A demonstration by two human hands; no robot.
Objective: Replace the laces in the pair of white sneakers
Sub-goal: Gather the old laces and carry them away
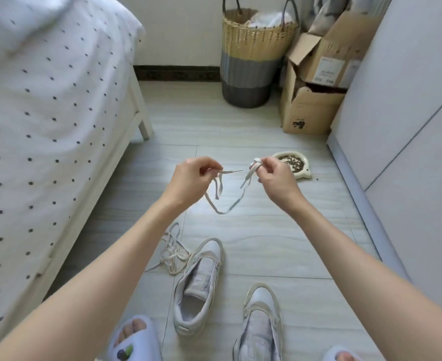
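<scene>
We see pale tiled floor [280, 243] | near: two sneakers [197, 287] side by side, loose laces [171, 252] just left of them | far: basket [253, 56], box [311, 100] | right: kibble bowl [294, 164] | left: bed [45, 113] standing on it

open floor [267, 230] ahead, bed [45, 126] left, wardrobe [410, 113] right
</scene>
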